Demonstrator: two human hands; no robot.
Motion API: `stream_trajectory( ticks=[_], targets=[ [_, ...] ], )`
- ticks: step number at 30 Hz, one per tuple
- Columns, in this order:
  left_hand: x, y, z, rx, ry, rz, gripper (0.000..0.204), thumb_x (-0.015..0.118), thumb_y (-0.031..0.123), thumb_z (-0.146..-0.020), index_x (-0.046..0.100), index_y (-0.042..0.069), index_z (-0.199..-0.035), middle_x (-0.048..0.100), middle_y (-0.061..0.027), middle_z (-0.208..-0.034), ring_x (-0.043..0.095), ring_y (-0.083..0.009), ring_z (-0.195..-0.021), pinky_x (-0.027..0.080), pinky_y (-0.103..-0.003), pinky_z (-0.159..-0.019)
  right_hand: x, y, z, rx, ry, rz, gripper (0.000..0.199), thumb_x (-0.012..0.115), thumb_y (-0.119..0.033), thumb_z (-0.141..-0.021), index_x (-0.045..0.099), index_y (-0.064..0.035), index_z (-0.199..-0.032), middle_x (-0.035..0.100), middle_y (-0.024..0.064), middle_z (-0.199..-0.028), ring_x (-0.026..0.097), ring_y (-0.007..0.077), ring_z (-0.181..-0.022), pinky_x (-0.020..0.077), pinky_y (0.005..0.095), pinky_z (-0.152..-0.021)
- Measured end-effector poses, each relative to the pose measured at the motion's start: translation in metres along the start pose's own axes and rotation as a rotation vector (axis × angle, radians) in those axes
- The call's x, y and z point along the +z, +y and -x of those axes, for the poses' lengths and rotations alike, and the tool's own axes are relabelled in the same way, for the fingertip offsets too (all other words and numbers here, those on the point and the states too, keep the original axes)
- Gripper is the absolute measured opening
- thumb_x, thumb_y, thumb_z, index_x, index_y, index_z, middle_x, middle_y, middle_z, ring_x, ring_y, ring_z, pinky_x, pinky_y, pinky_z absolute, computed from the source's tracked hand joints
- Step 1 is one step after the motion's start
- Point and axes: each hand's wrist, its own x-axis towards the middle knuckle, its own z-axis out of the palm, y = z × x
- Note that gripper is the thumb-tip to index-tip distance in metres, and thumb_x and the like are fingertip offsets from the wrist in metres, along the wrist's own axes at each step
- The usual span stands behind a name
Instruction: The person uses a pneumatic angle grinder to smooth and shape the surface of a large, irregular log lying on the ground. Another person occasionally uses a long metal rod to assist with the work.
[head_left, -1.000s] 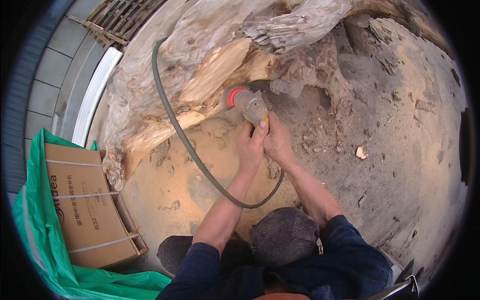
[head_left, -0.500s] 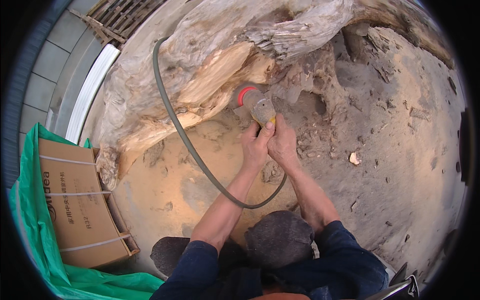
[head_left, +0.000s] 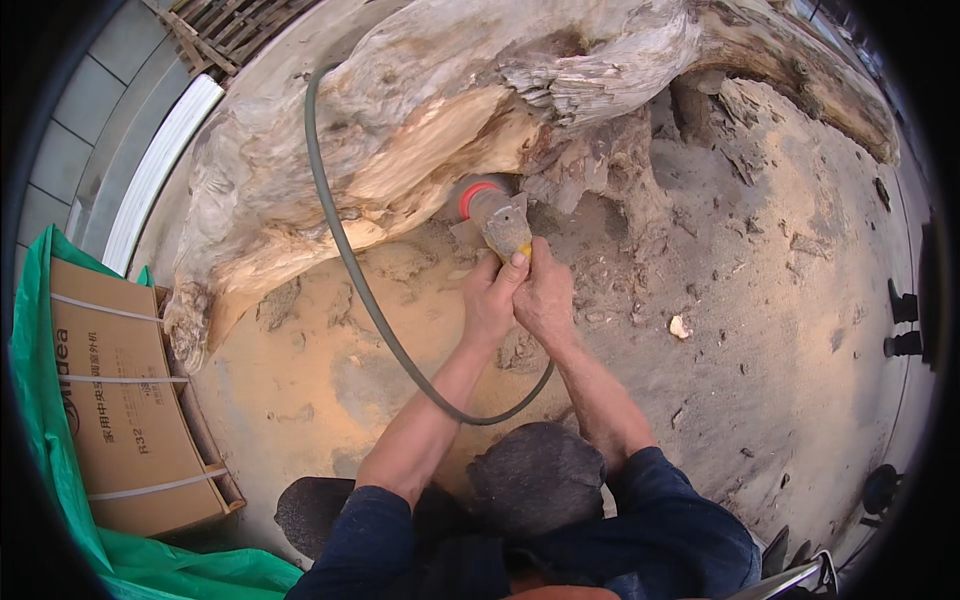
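Both of my hands are closed around the yellow grip of a dusty angle grinder (head_left: 505, 225) with a red ring near its disc. My left hand (head_left: 493, 297) wraps the grip from the left, thumb on top. My right hand (head_left: 546, 293) holds it from the right, pressed against the left. The grinder's head is at the underside of a big weathered log (head_left: 400, 150), beside a pale, freshly bared stretch of wood. Its disc is mostly hidden, so contact is hard to judge. A grey-green hose (head_left: 352, 262) loops from below my hands up over the log.
On the left stands a strapped cardboard box (head_left: 125, 400) with green sheeting (head_left: 95, 530) around it. A white strip (head_left: 160, 175) and a slatted wooden pallet (head_left: 225, 30) lie behind. Sawdust and chips cover the ground, including one pale chip (head_left: 680, 327). Dark shoes (head_left: 905, 325) show at the right rim.
The whole view has shifted, so most things sit further left in it. Dark shoes have come into sight at the right rim. Both hands keep their hold on the grinder.
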Motion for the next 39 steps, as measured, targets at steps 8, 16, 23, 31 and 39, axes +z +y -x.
stream_trajectory(
  ticks=[8,16,23,31,39],
  targets=[
    [0.027,-0.005,-0.016,0.024,-0.107,0.208,0.046,0.063,0.043,-0.103,0.066,-0.002,-0.111,0.064,-0.0004,-0.099,0.054,-0.0085,-0.091,0.046,-0.027,-0.081,-0.038,-0.009,-0.016,-0.063,0.061,0.228,0.028,0.062,-0.027,-0.096,0.055,-0.0043,-0.111,0.069,0.0231,-0.081,0.069,0.0458,-0.075,0.0514,0.0537,-0.063],
    [0.044,0.003,-0.031,0.018,-0.176,0.266,0.046,0.061,0.043,-0.104,0.066,-0.001,-0.116,0.064,0.0,-0.101,0.055,-0.0092,-0.095,0.046,-0.027,-0.084,-0.059,-0.021,-0.029,-0.109,0.141,0.311,0.028,0.064,-0.029,-0.096,0.055,-0.0038,-0.103,0.068,0.024,-0.079,0.068,0.0472,-0.075,0.0513,0.0533,-0.063],
    [0.049,0.009,-0.024,-0.01,-0.164,0.342,0.046,0.061,0.042,-0.104,0.065,-0.002,-0.119,0.065,-0.0002,-0.103,0.056,-0.009,-0.095,0.046,-0.027,-0.086,-0.066,-0.018,-0.031,-0.115,0.08,0.335,0.029,0.064,-0.03,-0.096,0.054,-0.0036,-0.099,0.068,0.0244,-0.077,0.068,0.048,-0.076,0.0511,0.0544,-0.063],
    [0.03,-0.009,-0.002,0.005,0.015,0.413,0.051,0.061,0.046,-0.103,0.064,-0.004,-0.108,0.065,-0.0019,-0.094,0.056,-0.0097,-0.087,0.048,-0.029,-0.075,-0.041,-0.017,-0.015,-0.113,-0.09,0.396,0.031,0.062,-0.034,-0.096,0.055,-0.0043,-0.101,0.068,0.0253,-0.076,0.067,0.0503,-0.074,0.0504,0.0566,-0.062],
    [-0.008,-0.027,0.043,-0.014,-0.106,-0.117,0.053,0.054,0.046,-0.106,0.064,-0.005,-0.117,0.07,-0.0122,-0.098,0.065,-0.017,-0.093,0.051,-0.033,-0.08,-0.023,0.012,0.031,0.093,-0.214,-0.195,0.025,0.067,-0.018,-0.095,0.06,0.002,-0.108,0.072,0.0192,-0.093,0.068,0.0221,-0.09,0.0537,0.0399,-0.077]
  ],
)
